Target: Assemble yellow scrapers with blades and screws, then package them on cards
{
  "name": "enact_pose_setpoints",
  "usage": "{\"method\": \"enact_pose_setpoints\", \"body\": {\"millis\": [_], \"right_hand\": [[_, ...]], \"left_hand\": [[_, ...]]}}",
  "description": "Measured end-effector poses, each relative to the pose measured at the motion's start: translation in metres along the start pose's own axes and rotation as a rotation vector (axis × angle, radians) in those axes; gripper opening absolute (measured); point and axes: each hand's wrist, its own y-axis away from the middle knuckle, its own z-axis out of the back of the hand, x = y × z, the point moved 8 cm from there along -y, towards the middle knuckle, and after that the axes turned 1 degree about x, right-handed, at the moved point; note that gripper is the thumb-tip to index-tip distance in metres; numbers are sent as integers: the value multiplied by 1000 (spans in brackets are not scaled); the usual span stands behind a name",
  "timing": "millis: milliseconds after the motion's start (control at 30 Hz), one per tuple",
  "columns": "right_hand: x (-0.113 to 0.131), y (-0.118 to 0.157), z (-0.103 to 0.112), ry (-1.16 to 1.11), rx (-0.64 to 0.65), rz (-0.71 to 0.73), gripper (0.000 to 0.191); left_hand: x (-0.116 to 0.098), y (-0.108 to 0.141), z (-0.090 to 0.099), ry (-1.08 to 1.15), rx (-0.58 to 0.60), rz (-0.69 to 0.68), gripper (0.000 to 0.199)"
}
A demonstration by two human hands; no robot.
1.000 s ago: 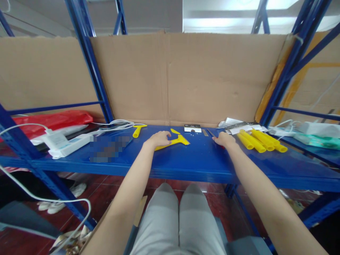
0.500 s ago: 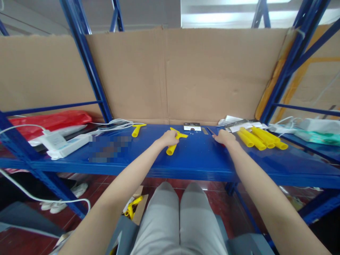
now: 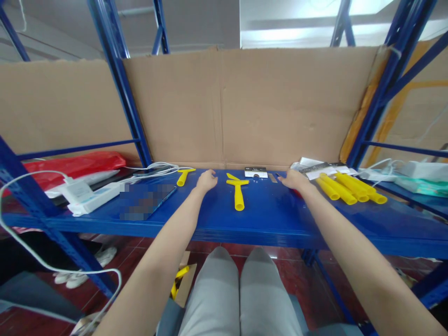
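A yellow T-shaped handle point(image 3: 239, 195) lies on the blue shelf in front of me, with a small yellow strip point(image 3: 232, 177) behind its crossbar. Just left of them is my left hand point(image 3: 207, 180), empty, its fingers apart and touching neither piece. Over at the right, my right hand point(image 3: 293, 181) is closed around a red-handled tool, mostly hidden in the palm, with a thin dark tip pointing back. Between the hands, near the cardboard, sit a black-and-white packet point(image 3: 255, 172) and a small grey metal strip point(image 3: 272, 178).
Several yellow tubes point(image 3: 341, 191) lie at the right beside plastic packaging point(image 3: 320, 167). At the left are another yellow T-shaped handle point(image 3: 183, 177), white cables, a power strip point(image 3: 100, 197) and a red bag point(image 3: 77, 161). A cardboard panel point(image 3: 262, 107) stands behind.
My left hand has let go of the yellow handle and moved left. The handle now lies with its tube pointing toward me. My right hand has stayed about where it was.
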Motion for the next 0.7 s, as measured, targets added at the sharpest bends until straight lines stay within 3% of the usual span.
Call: {"method": "enact_pose_setpoints", "body": {"millis": [67,167,367,700], "right_hand": [[11,-11,4,-9,1,55,48],[29,-28,6,1,26,100,49],[52,-49,-17,33,115,59,52],[60,-57,-46,-71,117,-53,63]], "left_hand": [[6,-1,4,-85,-105,-43,30],[2,3,3,-123,-163,-104,31],[-17,12,-5,-111,-169,-227,35],[-28,18,-9,-88,-124,-291,34]]}}
